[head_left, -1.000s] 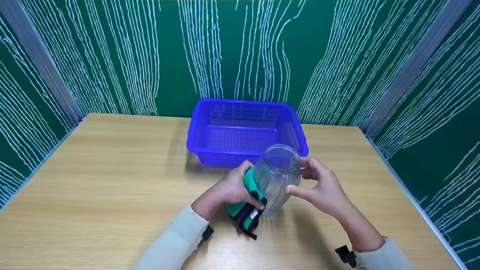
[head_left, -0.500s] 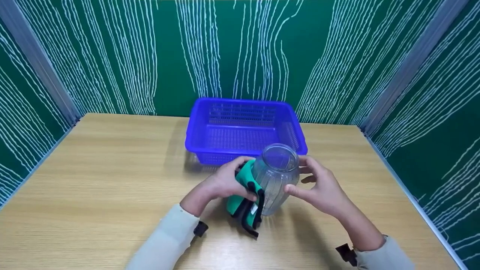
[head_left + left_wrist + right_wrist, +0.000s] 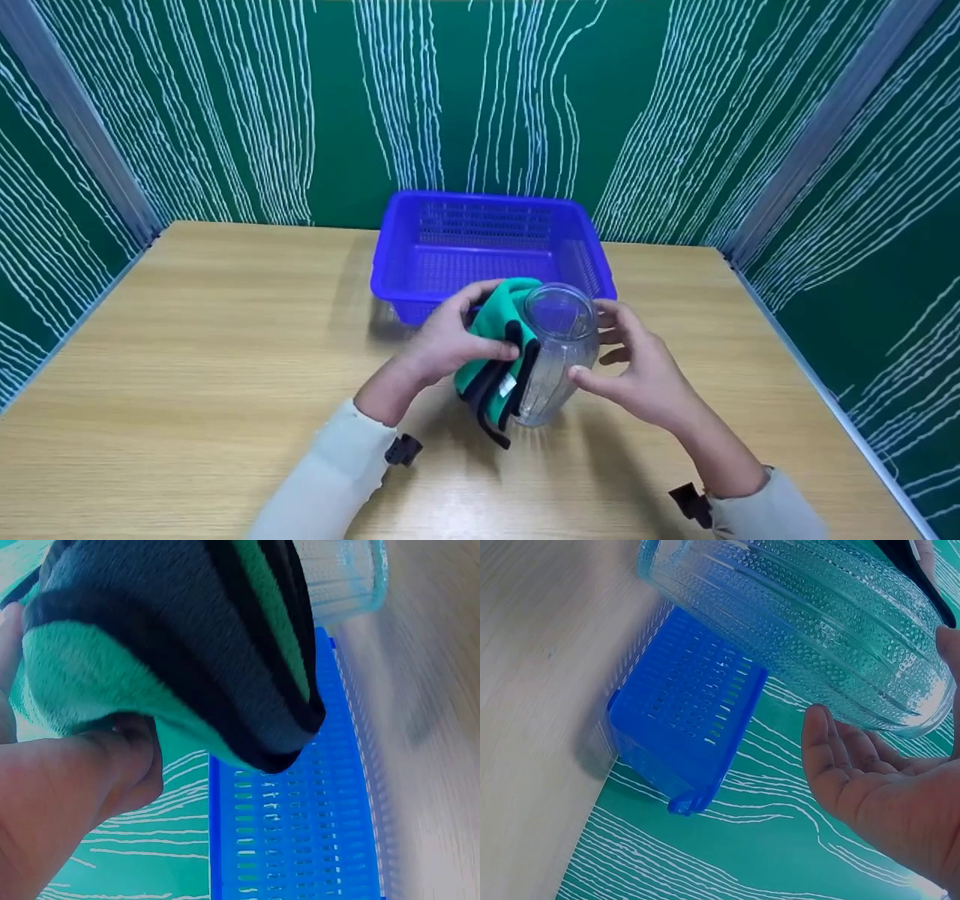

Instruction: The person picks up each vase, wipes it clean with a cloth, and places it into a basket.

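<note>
A clear ribbed glass jar [image 3: 559, 364] with a bumpy surface stands tilted, mouth upward, at the middle of the table. My left hand [image 3: 457, 337] grips a folded green and grey cloth [image 3: 495, 322] with black edging, fingers behind it and thumb in front. The cloth lies along the jar's left side, its upper fold level with the rim. On the other side my right hand [image 3: 645, 375] holds the jar between thumb and fingers. In the right wrist view its fingertips [image 3: 816, 720] are at the glass. Close in the left wrist view, the cloth [image 3: 165, 630] covers most of the jar.
Just behind the hands, a blue plastic basket [image 3: 381, 281] with slotted sides sits toward the table's back edge. The wooden table [image 3: 187, 360] is enclosed by green walls [image 3: 345, 112] with white wavy lines. Black wrist mounts [image 3: 403, 450] stick out at the sleeves.
My left hand has moved up along the jar's side, raising the cloth from mid-jar to the rim. My right hand and the jar have stayed almost in place.
</note>
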A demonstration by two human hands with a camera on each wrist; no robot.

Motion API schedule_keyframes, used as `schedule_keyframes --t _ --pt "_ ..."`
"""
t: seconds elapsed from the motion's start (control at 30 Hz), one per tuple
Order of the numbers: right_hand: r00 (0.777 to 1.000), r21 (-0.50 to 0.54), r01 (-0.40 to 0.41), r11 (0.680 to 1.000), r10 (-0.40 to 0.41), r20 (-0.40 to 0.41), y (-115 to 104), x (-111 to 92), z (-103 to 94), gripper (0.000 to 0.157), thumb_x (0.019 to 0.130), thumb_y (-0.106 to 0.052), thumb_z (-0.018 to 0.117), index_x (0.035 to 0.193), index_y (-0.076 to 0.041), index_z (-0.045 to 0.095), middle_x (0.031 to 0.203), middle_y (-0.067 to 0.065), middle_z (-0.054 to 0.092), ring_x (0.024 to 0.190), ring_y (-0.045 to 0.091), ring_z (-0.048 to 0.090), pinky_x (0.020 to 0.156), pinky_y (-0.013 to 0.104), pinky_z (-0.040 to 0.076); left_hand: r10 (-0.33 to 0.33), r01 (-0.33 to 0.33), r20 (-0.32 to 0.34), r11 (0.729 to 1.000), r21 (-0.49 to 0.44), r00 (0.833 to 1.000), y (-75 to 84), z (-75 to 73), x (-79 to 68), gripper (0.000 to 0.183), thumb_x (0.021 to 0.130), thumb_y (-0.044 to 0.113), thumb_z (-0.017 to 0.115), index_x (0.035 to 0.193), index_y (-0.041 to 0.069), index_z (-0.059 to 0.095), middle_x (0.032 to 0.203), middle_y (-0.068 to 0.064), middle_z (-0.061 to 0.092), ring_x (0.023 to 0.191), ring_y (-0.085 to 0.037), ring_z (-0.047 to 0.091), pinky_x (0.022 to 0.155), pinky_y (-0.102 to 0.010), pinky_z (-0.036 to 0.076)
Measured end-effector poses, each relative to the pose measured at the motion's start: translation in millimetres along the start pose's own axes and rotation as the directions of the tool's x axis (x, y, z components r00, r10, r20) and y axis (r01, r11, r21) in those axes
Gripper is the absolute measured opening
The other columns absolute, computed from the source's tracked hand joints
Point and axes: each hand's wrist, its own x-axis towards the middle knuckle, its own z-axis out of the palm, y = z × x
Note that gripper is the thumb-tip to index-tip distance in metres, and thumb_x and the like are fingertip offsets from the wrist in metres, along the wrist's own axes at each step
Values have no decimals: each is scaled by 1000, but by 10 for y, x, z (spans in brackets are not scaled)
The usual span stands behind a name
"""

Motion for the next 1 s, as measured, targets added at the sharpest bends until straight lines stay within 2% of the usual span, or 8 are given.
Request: schedule_keyframes --t 0.17,0.4,0.63,0.77,0.9,1.0 --pt "1000 19 -15 1000 15 2 -15 6 5 70 66 -40 73 123 -23 36 111 -6 51 94 12 53 78 34 47 72 -72 5 995 -63 997 8 41 26 72 64 17 77 126 27 42 120 6 49 110 -12 45 92 -36 39" --pt "1000 28 -4 1000 4 4 -21 7 3 62 67 -37 73 117 -21 39 110 -6 52 92 12 53 79 34 47 137 -136 66 990 -25 988 -68 71 55 69 68 22 75 128 29 40 123 2 50 110 -12 45 92 -36 37" --pt "1000 32 5 999 -5 10 -17 0 17 58 68 -35 73 113 -20 41 109 -5 53 92 14 53 80 35 46 60 -62 89 998 24 994 -139 38 50 72 64 25 77 126 33 40 119 8 52 108 -10 47 91 -35 37" --pt "1000 47 6 999 -5 -2 -94 -18 5 54 68 -25 74 111 -15 42 108 -2 54 92 15 54 81 36 46 37 -43 114 998 48 993 -180 11 64 74 62 23 79 125 32 41 120 4 52 108 -11 47 93 -35 36" --pt "1000 48 -13 999 13 -1 -253 -48 -25 54 69 -18 74 112 -11 42 109 2 54 93 17 54 82 39 45 7 -21 117 993 119 993 -313 -10 131 79 58 25 81 124 38 40 121 6 51 109 -11 45 94 -38 35" --pt "1000 37 -21 999 21 4 -343 -61 -41 54 69 -17 73 112 -9 41 108 4 54 92 18 54 82 39 45 -9 -12 98 977 211 995 -421 -13 185 85 51 28 84 121 44 38 118 13 50 110 -10 44 94 -39 34"
